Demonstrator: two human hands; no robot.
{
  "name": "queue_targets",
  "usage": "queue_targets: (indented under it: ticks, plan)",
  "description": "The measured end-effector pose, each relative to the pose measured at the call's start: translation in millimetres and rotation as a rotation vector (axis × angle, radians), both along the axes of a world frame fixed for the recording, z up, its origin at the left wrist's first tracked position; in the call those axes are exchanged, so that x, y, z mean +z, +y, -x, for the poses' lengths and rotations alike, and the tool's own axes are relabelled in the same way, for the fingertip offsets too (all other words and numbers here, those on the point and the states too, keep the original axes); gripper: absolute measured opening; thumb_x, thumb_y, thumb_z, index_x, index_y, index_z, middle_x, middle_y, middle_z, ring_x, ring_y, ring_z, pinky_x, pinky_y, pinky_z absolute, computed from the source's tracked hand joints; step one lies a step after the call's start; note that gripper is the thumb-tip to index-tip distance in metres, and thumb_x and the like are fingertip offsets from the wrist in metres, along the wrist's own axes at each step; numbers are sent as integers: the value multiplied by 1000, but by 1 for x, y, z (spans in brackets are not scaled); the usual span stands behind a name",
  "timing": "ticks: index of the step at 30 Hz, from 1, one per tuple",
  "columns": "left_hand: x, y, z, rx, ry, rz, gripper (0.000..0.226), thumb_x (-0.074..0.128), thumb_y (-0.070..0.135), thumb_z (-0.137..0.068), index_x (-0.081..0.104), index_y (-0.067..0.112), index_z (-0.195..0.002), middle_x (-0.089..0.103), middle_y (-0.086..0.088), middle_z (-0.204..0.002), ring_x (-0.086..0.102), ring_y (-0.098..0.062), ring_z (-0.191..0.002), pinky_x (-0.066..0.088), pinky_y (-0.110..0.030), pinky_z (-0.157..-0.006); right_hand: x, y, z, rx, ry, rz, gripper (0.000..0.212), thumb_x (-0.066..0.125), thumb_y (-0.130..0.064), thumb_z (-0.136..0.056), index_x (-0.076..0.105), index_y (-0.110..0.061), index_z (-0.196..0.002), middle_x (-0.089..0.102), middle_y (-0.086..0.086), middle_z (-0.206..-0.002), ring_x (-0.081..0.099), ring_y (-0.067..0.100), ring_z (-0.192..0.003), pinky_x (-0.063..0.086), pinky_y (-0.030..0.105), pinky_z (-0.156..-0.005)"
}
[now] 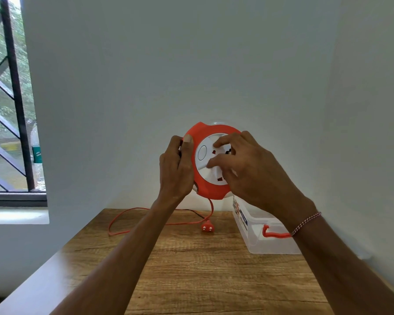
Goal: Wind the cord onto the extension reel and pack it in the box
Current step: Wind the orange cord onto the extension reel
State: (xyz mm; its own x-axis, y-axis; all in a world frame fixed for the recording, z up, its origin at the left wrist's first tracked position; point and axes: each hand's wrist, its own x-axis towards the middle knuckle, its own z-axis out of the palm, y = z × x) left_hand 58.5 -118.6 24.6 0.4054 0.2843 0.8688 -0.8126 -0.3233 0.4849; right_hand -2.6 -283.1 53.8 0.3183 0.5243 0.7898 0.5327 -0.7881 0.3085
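The round orange extension reel (206,133) with a white socket face is held up in the air above the wooden table (214,264). My left hand (175,169) grips its left rim, thumb on the front. My right hand (248,169) lies on the white centre disc, fingertips pressed on it. An orange cord (123,223) hangs from the reel's bottom, loops over the table's far left part and ends in an orange two-pin plug (207,228) lying on the table. A clear plastic box (259,233) with an orange handle stands open at the far right of the table.
A white wall stands close behind the table. A window with a black metal grille (14,110) is at the left, with a clear bottle (35,155) on its sill. The table's left edge runs diagonally toward me.
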Motion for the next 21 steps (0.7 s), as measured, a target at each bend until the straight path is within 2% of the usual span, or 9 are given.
queue_targets:
  ticks: [3, 5, 12, 15, 17, 21]
  plan:
    - [1, 0, -1, 1, 5, 10, 27, 38, 44, -96, 54, 23, -95, 63, 23, -74, 66, -2, -70, 54, -14, -59, 0, 4, 2, -121, 162, 77, 49, 84, -20, -66, 69, -27, -112, 49, 11, -137, 42, 36, -125, 45, 51, -95]
    - [1, 0, 0, 4, 3, 9, 27, 38, 44, -96, 54, 22, -95, 63, 24, -75, 66, -2, -71, 55, -15, -59, -1, 5, 2, -187, 175, 108, 58, 83, -25, -67, 63, -33, -120, 40, 8, -145, 35, 34, -131, 40, 50, -101]
    - [1, 3, -1, 17, 3, -4, 28, 38, 43, -97, 54, 19, -97, 63, 20, -79, 66, -3, -70, 57, -18, -60, -6, 8, -1, -242, 95, 78, 67, 85, -31, -61, 59, -38, -123, 50, 13, -135, 45, 39, -118, 43, 50, -94]
    - [0, 3, -2, 7, 6, -17, 30, 39, 42, -98, 55, 17, -97, 65, 16, -78, 67, -7, -68, 58, -22, -59, -10, 7, -4, -218, 65, 8, 68, 83, -39, -61, 59, -35, -124, 56, 18, -124, 53, 38, -107, 48, 49, -87]
    - [-1, 2, -2, 1, 8, -26, 31, 39, 42, -98, 56, 15, -99, 66, 15, -79, 68, -8, -67, 58, -22, -58, -12, 5, -7, -195, 48, -59, 64, 81, -42, -64, 60, -33, -124, 60, 19, -119, 59, 37, -100, 50, 49, -84]
    - [-2, 1, -2, -5, 1, -35, 31, 41, 40, -99, 55, 13, -95, 65, 12, -72, 67, -7, -62, 56, -21, -53, -15, 5, -10, -183, 56, -188, 63, 66, -57, -76, 52, -33, -132, 63, 11, -124, 63, 31, -102, 51, 44, -87]
